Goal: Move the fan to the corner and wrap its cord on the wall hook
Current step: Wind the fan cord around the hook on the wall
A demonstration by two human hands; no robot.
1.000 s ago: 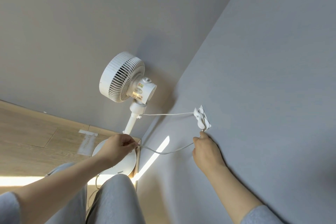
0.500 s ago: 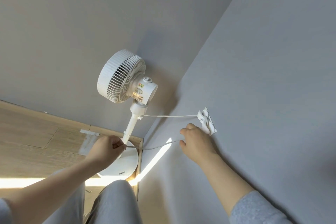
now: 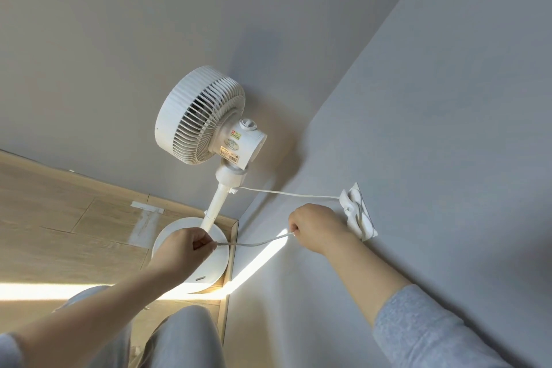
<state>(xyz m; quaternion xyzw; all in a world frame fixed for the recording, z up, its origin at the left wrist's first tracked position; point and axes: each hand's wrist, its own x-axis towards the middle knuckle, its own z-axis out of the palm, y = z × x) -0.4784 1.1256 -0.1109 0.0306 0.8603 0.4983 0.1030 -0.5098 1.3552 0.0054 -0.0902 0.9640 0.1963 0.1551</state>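
Note:
A white pedestal fan [image 3: 206, 119] stands in the corner where two grey walls meet, its round base [image 3: 206, 266] on the wood floor. Its white cord [image 3: 286, 193] runs from the pole to a white wall hook [image 3: 357, 212] on the right wall and loops around it. A slack length of the cord [image 3: 254, 243] hangs between my hands. My left hand [image 3: 182, 251] pinches the cord above the base. My right hand [image 3: 316, 227] pinches it just left of the hook.
My grey-trousered knees [image 3: 185, 337] are at the bottom, close to the base. A strip of tape [image 3: 146, 206] lies on the wood floor by the left wall's skirting. A band of sunlight crosses the floor and the right wall.
My right hand has moved left and down away from the hook, drawing the cord with it. My left hand has risen from the base and now pinches the cord, which is pulled straighter.

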